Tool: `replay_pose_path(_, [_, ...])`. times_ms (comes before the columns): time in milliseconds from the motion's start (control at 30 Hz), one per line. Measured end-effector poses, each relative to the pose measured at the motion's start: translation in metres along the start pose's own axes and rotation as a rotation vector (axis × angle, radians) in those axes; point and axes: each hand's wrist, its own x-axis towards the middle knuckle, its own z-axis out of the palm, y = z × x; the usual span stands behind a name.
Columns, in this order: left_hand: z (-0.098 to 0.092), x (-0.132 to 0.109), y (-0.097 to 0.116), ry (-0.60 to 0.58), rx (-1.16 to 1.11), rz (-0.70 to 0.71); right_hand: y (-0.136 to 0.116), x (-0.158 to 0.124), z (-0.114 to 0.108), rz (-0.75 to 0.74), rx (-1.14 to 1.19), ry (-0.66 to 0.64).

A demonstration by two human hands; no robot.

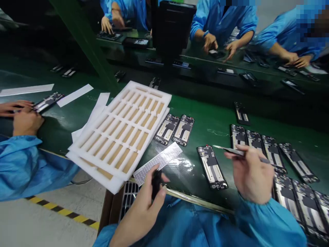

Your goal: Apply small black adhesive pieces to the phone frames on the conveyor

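Observation:
In my left hand (144,202), at the table's front edge, is a small black part (156,181), held between thumb and fingers; its exact kind is not clear. My right hand (253,171) is closed around a pair of metal tweezers (231,150), whose tips point left. Just under those tips lies an opened phone body (212,168) with its silver and black inside facing up. A white sheet of small dotted stickers (159,163) rests on the table near my left hand, partly across a clear film.
White foam trays (120,133) with slots are stacked left of centre. Two opened phones (183,130) lie beside them, and several more (273,154) stand in rows at the right. A co-worker's hands (28,120) work at the left; other people (223,24) sit across the bench.

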Motion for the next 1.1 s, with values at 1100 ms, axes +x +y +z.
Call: replay_pose_path(1100, [0.011,0.016,-0.048,0.116,1.119,0.367,0.053,-0.072,0.040,0.082,-0.424,-0.597])
